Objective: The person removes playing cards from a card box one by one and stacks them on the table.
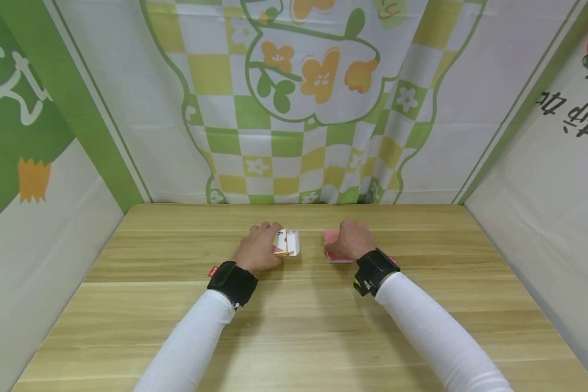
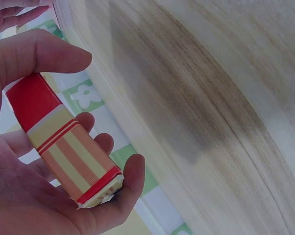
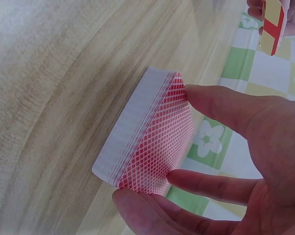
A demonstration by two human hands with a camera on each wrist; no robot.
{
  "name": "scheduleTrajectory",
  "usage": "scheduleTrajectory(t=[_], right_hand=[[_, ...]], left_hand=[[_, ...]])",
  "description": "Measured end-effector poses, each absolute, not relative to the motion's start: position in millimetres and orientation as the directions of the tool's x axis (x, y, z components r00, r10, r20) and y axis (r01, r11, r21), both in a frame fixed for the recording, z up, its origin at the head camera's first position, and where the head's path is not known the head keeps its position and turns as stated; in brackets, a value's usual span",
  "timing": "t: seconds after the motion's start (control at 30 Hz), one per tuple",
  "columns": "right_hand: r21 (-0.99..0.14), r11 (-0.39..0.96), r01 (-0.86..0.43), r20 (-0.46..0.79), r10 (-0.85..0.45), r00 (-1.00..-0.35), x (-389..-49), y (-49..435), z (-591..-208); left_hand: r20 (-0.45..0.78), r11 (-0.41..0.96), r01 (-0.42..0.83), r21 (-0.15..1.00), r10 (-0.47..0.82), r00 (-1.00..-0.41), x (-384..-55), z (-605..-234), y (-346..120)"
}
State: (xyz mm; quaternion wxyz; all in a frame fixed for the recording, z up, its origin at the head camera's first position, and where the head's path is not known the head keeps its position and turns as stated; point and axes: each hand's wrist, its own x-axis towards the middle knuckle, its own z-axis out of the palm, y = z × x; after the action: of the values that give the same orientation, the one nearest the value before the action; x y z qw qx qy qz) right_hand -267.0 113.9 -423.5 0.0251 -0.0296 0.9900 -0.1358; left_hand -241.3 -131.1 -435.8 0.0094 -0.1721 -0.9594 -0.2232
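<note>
My left hand (image 1: 258, 247) grips a small playing-card box (image 2: 76, 152) with red, cream and striped sides. Its white flap points to the right in the head view, and a letter A shows on its face. In the left wrist view the thumb lies by the red end while the other fingers curl round the far side. To the right, my right hand (image 1: 354, 239) pinches a squared deck of playing cards (image 3: 157, 137) between thumb and fingers at opposite edges. The deck has a red lattice back facing up and white card edges, and sits low over the wooden table.
Both hands work on the far half of the wood-grain table (image 1: 294, 326). A checked green, yellow and white cloth (image 1: 289, 141) with flowers hangs behind its back edge. Printed cloth walls stand at the left (image 1: 44, 261) and right (image 1: 534, 185).
</note>
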Motion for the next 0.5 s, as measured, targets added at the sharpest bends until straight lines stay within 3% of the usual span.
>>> scheduleTrajectory(t=[0.5], right_hand=[[-0.254, 0.966, -0.047, -0.038, -0.059, -0.998, -266.2, 113.9, -425.1]], left_hand=[[0.095, 0.847, 0.327, 0.42, 0.317, -0.944, -240.8, -437.6, -131.3]])
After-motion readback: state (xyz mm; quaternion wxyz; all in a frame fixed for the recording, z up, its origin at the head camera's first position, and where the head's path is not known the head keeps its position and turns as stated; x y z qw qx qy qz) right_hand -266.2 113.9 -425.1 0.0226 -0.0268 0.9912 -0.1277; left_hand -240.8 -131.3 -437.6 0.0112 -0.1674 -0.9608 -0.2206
